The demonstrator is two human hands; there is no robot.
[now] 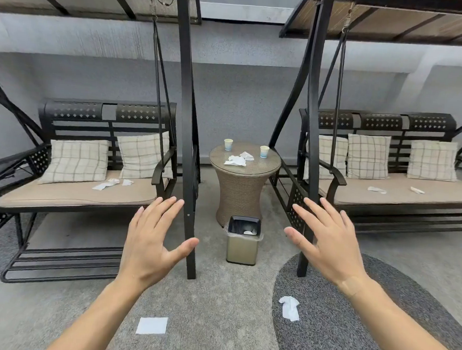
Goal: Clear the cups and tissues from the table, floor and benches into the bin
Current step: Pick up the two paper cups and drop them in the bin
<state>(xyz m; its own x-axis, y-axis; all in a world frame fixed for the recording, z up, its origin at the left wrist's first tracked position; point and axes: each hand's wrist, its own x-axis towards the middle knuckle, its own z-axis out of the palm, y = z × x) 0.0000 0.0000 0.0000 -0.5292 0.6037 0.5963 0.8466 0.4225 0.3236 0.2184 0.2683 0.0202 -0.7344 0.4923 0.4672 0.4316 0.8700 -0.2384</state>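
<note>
Both hands, left [148, 248] & right [329, 244], spread wide, empty, raised short of bin [242, 246]. Tissues [151, 325] on floor nearer than bin; cups [228, 144] on tabletop [263, 167] behind it. Nothing collected yet.

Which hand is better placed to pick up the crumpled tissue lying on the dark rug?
The right hand. The crumpled tissue lies on the dark rug just below that wrist, while the left hand hangs open across the frame.

Both forearms are bare, sleeveless; an adhesive plaster [351, 285] sticks at the right wrist.
</note>
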